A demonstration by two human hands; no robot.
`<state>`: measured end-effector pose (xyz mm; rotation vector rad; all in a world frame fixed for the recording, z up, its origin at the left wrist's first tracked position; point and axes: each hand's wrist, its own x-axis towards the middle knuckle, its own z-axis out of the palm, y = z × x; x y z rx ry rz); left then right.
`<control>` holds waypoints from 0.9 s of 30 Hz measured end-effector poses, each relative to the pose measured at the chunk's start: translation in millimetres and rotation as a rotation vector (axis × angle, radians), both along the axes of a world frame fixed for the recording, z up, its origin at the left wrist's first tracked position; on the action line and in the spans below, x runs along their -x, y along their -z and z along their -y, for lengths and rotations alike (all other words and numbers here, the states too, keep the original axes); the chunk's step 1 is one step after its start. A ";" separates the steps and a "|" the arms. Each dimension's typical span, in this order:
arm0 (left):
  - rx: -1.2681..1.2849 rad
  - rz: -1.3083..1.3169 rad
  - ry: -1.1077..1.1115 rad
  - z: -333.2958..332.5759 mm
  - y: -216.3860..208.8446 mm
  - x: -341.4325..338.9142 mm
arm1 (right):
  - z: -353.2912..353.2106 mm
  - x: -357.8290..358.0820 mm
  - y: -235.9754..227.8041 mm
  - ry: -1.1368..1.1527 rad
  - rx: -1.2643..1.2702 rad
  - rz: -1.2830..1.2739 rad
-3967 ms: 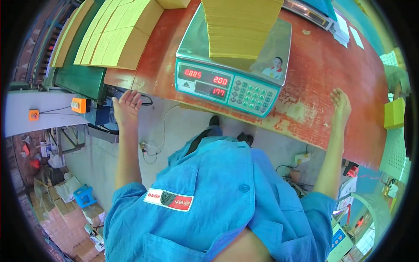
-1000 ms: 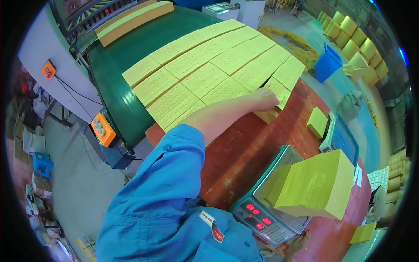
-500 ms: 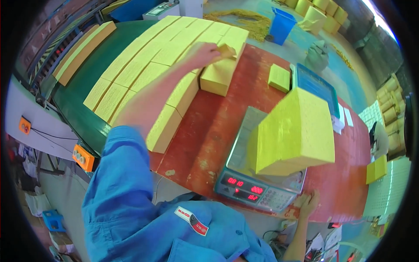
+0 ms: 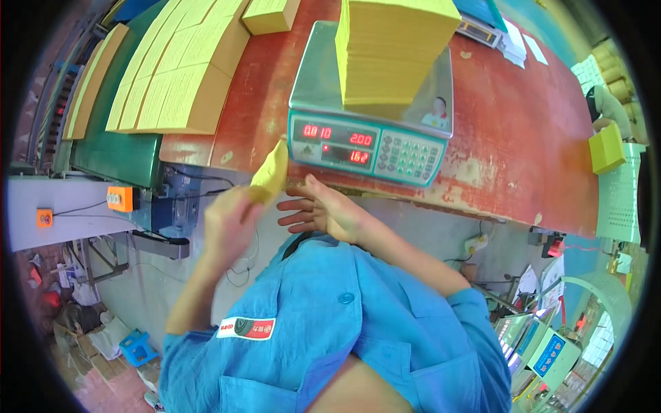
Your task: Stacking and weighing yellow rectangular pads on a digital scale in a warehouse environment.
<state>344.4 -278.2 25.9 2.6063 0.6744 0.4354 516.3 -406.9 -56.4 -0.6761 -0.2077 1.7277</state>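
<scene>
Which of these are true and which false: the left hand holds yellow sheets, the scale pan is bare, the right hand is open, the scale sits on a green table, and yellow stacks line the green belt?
1. The left hand holds a small bundle of yellow sheets. True.
2. The pan of the weighing scale is bare. False: a tall stack of yellow sheets stands on it.
3. The right hand is open, fingers spread, gripping nothing. True.
4. The scale sits on a green table. False: it sits on a worn red table.
5. Rows of yellow stacks lie on the green belt to the left. True.
</scene>
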 end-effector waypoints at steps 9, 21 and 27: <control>-0.317 -0.067 -0.070 85.3 21.5 56.2 | -2.4 45.1 12.5 -0.002 0.021 0.141; 1.187 0.692 -0.186 -1.8 -80.9 -64.1 | 17.3 -67.0 -171.1 0.316 -0.257 0.872; 1.069 0.660 0.140 -78.5 -170.9 -205.6 | -27.7 -196.3 -258.3 0.550 -0.298 1.001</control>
